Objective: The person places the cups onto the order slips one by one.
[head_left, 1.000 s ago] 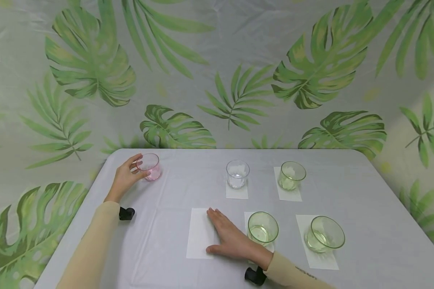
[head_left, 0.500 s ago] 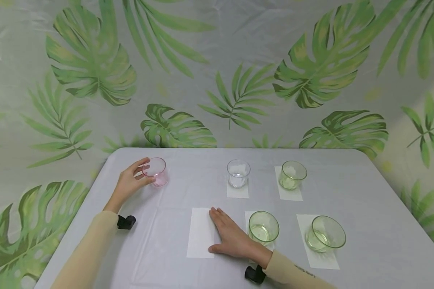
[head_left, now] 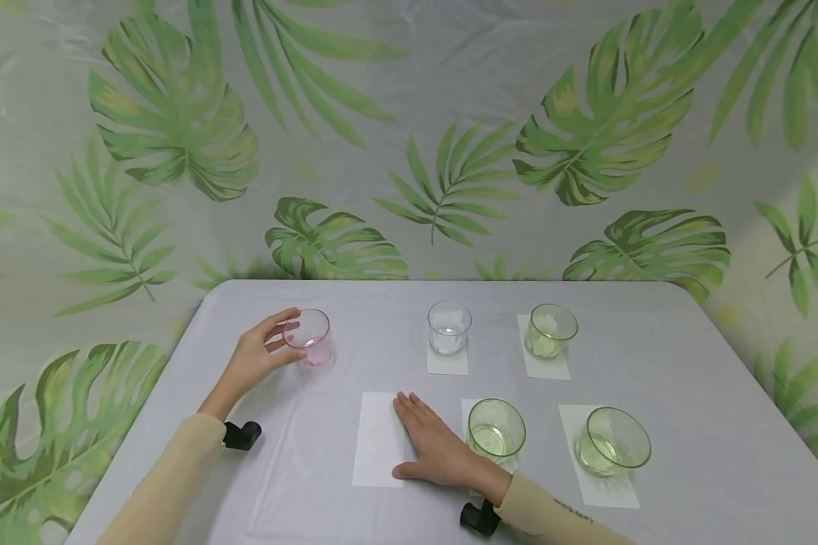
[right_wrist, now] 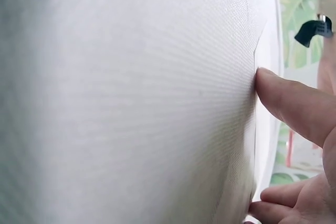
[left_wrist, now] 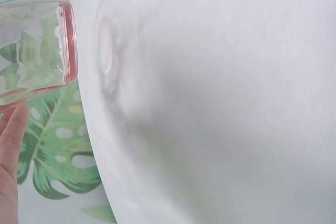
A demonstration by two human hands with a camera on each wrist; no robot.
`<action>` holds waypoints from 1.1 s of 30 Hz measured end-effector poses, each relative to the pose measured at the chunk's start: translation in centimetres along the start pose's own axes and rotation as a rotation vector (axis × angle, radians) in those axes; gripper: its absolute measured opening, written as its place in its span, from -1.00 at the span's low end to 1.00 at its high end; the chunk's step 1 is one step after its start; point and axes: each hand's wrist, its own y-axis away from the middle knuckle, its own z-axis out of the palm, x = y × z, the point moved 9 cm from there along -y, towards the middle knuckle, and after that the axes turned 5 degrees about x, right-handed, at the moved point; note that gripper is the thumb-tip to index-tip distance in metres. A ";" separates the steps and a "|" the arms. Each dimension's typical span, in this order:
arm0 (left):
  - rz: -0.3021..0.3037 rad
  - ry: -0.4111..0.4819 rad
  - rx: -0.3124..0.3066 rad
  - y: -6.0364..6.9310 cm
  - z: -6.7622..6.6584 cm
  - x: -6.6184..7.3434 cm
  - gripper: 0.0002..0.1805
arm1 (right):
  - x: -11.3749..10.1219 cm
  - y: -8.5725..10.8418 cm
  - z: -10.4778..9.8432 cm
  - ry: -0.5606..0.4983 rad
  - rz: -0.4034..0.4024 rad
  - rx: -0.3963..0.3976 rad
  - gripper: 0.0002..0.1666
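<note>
At the far left of the table, my left hand (head_left: 259, 354) grips a pink-tinted glass cup (head_left: 316, 348) by its side, thumb in front and fingers behind. The left wrist view shows the cup (left_wrist: 37, 51) held a little above the white cloth, one finger (left_wrist: 13, 135) against it. My right hand (head_left: 432, 446) rests on the right edge of a white paper sheet (head_left: 375, 439), fingers straight and thumb spread. In the right wrist view its thumb (right_wrist: 294, 103) touches the surface. Just beyond that wrist stands a green glass cup (head_left: 495, 435).
At the back stand a clear glass cup (head_left: 448, 337) and a green glass cup (head_left: 548, 337), each on white paper. Another green cup (head_left: 610, 446) stands on paper at the right. Behind the table (head_left: 300, 484) hangs a leaf-patterned cloth (head_left: 463, 60).
My left hand has carried the pink cup to the right and nearer to me. The right hand and the other cups have stayed in place.
</note>
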 end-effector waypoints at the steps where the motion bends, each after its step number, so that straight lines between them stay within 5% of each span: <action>1: 0.002 -0.001 -0.005 0.1 0.2 0.1 -0.19 | 0.0 0.0 0.0 0.001 -0.001 -0.005 0.16; 21: 0.158 0.055 -0.198 2.9 5.4 4.4 -0.18 | 0.1 -0.1 0.1 0.055 -0.004 -0.010 0.17; 33: 0.160 0.118 -0.317 4.4 8.0 5.9 -0.18 | 0.1 -0.1 0.0 0.061 0.000 -0.003 0.16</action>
